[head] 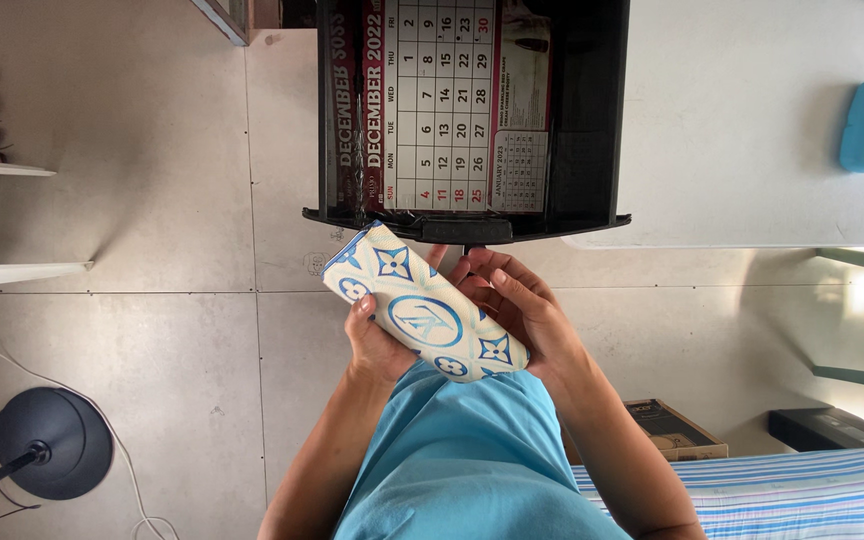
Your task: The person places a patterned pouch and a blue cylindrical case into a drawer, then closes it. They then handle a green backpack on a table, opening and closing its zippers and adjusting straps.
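light blue top, bare forearms, no sleeves or rings

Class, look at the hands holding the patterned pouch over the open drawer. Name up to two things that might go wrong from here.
1. The patterned pouch is held above bare floor, just short of the open black drawer. If the grip of the left hand or the right hand loosens, it may fall to the floor.
2. The drawer juts out near the knuckles, so a hand might knock its front edge.

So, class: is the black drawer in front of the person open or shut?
Open. The black drawer is pulled out from the white desk, and the calendar lying inside shows from above.
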